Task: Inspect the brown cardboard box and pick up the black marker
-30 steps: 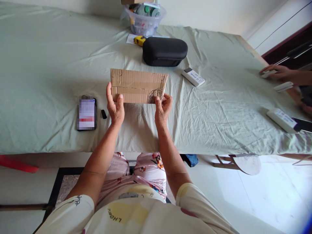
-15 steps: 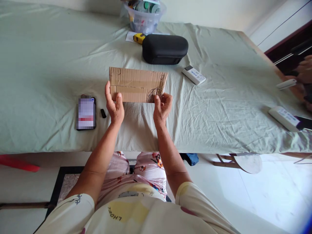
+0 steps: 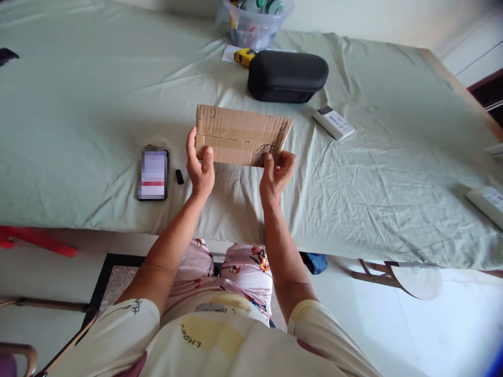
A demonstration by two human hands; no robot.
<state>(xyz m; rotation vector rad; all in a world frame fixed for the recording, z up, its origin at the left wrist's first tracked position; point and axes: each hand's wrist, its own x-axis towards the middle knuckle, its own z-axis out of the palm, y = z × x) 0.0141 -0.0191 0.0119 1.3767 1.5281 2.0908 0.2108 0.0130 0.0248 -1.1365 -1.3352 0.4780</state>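
Between my two hands is a flat piece of brown cardboard [image 3: 236,131], held tilted over the table's near half. A dark scribble marks its lower right corner, and a cut or line runs across its left part. My left hand [image 3: 201,165] grips the left edge, thumb on the front face. At the lower right corner, my right hand [image 3: 277,175] pinches the board with its thumb in front; the other fingers are curled, partly behind it. Left of my left hand lie a small black object [image 3: 179,177] and a smartphone [image 3: 153,174] with a blurred screen.
A green cloth [image 3: 98,99] covers the table. Beyond the cardboard are a black case [image 3: 288,76], a yellow tape measure [image 3: 244,56] and a plastic tub [image 3: 255,29] of bottles. White-and-grey devices [image 3: 334,122] lie to the right. A round-seated stool [image 3: 416,280] stands below.
The view has shifted, so things on the table appear further right. Both hands keep hold of the cardboard in nearly the same pose. A person's hand at the far right has left the view.
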